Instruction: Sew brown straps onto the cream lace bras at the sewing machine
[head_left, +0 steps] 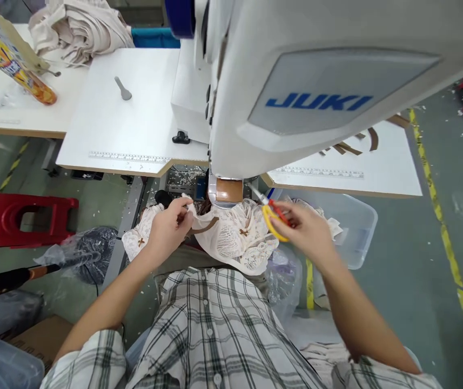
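A cream lace bra (231, 237) with small brown bows hangs over my lap, below the head of the sewing machine (231, 146). My left hand (172, 221) is closed, pinching the bra's edge near a brown strip (207, 226). In my right hand (306, 227) is a pair of scissors (275, 216) with red and yellow handles, their blades pointing up and left toward the machine's needle area. The blade tips lie close to the machine arm, and I cannot tell whether they touch anything.
White table boards (126, 119) flank the machine. Brown strips (347, 147) lie on the right board, a grey tool (123, 89) on the left one. A clear plastic bin (356, 232) sits below right. A red stool (24, 219) stands left, and piled cream fabric (79, 29) at the back.
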### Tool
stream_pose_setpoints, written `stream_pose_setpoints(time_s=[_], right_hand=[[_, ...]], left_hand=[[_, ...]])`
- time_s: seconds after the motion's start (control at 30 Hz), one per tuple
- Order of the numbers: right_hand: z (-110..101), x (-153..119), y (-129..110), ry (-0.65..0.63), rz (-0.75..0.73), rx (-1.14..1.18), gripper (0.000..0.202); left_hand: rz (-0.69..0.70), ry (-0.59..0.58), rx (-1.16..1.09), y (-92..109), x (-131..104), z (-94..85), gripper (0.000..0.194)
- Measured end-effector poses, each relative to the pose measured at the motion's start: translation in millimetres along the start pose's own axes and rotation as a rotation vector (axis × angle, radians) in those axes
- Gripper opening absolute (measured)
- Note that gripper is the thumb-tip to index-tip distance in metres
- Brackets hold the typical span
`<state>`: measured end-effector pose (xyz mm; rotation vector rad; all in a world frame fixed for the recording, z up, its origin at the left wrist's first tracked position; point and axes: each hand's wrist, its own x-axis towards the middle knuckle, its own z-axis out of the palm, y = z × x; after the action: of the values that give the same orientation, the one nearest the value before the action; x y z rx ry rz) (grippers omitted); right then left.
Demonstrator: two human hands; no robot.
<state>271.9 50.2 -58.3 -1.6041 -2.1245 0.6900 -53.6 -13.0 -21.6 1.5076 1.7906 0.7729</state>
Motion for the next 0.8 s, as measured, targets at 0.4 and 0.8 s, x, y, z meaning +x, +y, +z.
stream_pose_setpoints(time_s=[0.4, 0.8], right_hand=[[-16.9, 16.8, -53.4, -0.200, -0.334, 0.289, 0.021], [21.8, -10.6, -95.9, -0.168, 0.094, 1.015, 0.043]], left_hand=[[0.248, -0.161, 0.386, 17.2, 21.6, -19.1, 0.024], [0.276, -0.089, -0.126, 80.9, -10.1, 43.1, 0.032]])
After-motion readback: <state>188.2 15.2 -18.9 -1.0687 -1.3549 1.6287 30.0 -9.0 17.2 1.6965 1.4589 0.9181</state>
